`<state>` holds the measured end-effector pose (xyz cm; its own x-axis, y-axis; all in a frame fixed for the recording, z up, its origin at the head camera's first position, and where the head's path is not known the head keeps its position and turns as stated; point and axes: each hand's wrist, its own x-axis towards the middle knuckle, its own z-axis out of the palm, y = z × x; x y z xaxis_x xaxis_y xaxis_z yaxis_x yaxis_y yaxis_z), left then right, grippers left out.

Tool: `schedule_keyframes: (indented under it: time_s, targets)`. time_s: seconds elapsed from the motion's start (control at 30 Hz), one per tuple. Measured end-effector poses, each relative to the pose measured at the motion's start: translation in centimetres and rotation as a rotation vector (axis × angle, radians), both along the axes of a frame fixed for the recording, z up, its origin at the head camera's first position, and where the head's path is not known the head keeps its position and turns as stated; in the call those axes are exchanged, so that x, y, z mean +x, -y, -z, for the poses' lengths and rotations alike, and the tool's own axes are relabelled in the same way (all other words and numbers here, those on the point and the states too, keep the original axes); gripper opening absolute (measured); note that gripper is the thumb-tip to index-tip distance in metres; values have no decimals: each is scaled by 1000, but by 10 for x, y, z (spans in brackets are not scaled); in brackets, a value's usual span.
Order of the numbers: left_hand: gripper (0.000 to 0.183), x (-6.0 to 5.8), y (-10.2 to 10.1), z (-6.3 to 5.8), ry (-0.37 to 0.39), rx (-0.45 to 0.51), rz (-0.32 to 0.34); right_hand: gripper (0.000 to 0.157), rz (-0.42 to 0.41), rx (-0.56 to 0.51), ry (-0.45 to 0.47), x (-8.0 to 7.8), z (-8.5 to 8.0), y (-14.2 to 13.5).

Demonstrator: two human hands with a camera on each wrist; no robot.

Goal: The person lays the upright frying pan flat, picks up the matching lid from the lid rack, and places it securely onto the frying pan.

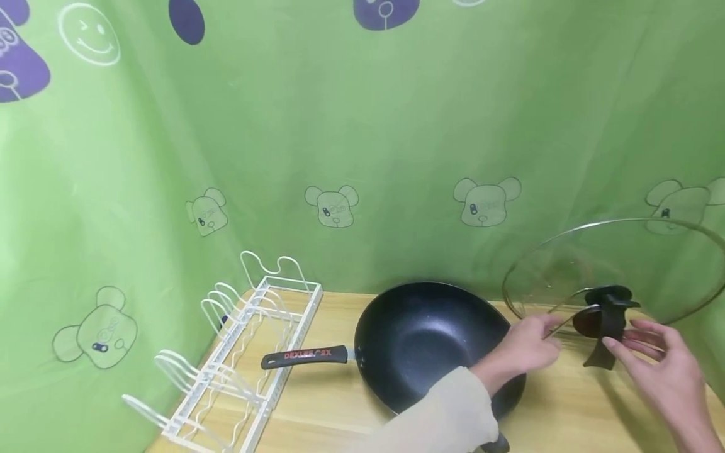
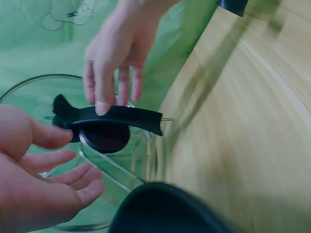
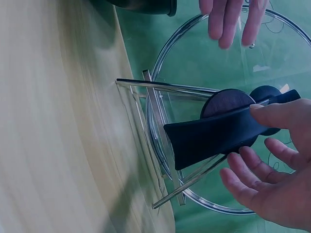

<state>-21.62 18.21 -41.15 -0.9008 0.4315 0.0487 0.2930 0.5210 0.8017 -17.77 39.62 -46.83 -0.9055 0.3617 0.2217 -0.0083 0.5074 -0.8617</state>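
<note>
A glass lid (image 1: 614, 220) with a metal rim stands tilted in a shiny metal wire stand (image 3: 167, 86). Its black upright handle (image 3: 209, 136) faces the hands, with a round dark disc (image 3: 228, 103) beside it. My right hand (image 1: 668, 371) has its thumb on the handle, the other fingers spread loosely at the handle's far side. Beside the stand's wires, my left hand (image 1: 529, 343) hovers over the wok's right edge; in the left wrist view its relaxed fingers (image 2: 77, 177) are apart from the handle.
A black wok (image 1: 425, 340) sits mid-table, its long handle (image 1: 306, 357) pointing left over the edge of a white wire rack (image 1: 226, 365). Green patterned cloth (image 1: 396, 126) hangs behind and at the sides of the wooden table (image 1: 323, 402).
</note>
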Motion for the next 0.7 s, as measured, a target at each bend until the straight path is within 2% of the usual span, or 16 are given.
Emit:
schedule_keyframes:
  time_s: [0.17, 0.4, 0.5, 0.6, 0.7]
  targets:
    - [63, -7, -15, 11, -55, -43, 6, 62, 5, 23, -26, -4, 2, -3]
    - [65, -17, -26, 16, 30, -72, -23, 52, -12, 50, -20, -7, 4, -8]
    - [66, -19, -30, 17, 43, -97, -42, 49, -16, 50, -19, -9, 4, -8]
    - [66, -22, -32, 18, 68, -98, -64, 39, -31, 22, -22, -12, 2, -7]
    - [64, -27, -33, 23, 42, -115, -49, 31, -46, -26, -29, -13, 3, -5]
